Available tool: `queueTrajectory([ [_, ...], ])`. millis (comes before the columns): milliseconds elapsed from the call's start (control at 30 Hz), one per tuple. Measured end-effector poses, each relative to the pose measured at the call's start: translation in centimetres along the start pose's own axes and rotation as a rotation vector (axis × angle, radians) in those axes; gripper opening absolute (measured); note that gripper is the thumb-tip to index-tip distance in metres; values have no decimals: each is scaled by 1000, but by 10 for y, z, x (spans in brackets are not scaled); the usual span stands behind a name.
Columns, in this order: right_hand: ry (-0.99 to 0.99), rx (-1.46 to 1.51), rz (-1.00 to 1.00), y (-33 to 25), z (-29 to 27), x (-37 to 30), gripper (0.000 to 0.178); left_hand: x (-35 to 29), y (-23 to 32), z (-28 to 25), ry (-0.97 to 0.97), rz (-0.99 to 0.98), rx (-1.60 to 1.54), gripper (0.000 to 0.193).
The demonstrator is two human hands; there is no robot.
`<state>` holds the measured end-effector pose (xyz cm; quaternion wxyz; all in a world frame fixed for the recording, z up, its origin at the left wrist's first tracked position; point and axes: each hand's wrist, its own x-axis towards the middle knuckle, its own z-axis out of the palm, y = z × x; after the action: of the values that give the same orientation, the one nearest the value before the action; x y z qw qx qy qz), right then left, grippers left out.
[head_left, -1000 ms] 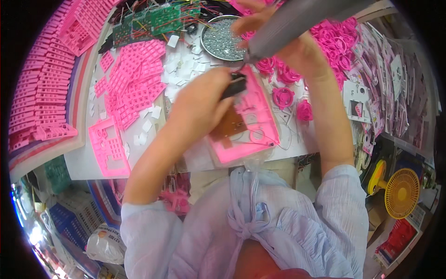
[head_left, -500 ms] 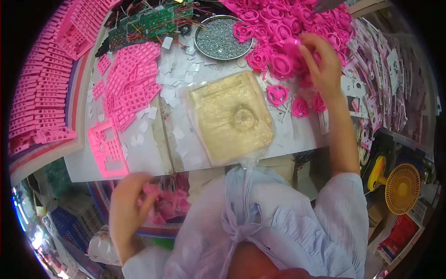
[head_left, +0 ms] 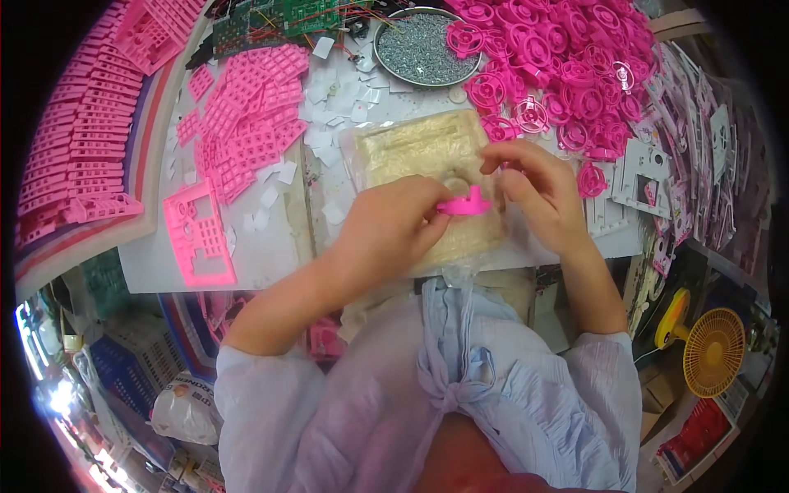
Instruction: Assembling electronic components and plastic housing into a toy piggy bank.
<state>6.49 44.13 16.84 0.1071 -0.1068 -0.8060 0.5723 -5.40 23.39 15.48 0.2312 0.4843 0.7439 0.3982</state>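
The left hand has risen from below the table edge; thumb and fingers pinch a pegged pink plastic part above the plastic-wrapped pad. The right hand — fingers parted, apparently empty — has left the pink ring pile; the part now sits between both hands.

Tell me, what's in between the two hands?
In the head view, a small pink plastic piece is there: the left hand pinches it; the right hand looks apart from it. A plastic-wrapped yellowish pad lies beneath.
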Motion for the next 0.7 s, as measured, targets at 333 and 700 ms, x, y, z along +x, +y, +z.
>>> queueTrajectory([
  [333,-182,-531,-226,16,11,13,12,-14,-2,19,117,325,419,34],
  [700,-345,-904,9,7,26,25,12,-29,-18,10,-210,295,595,80],
])
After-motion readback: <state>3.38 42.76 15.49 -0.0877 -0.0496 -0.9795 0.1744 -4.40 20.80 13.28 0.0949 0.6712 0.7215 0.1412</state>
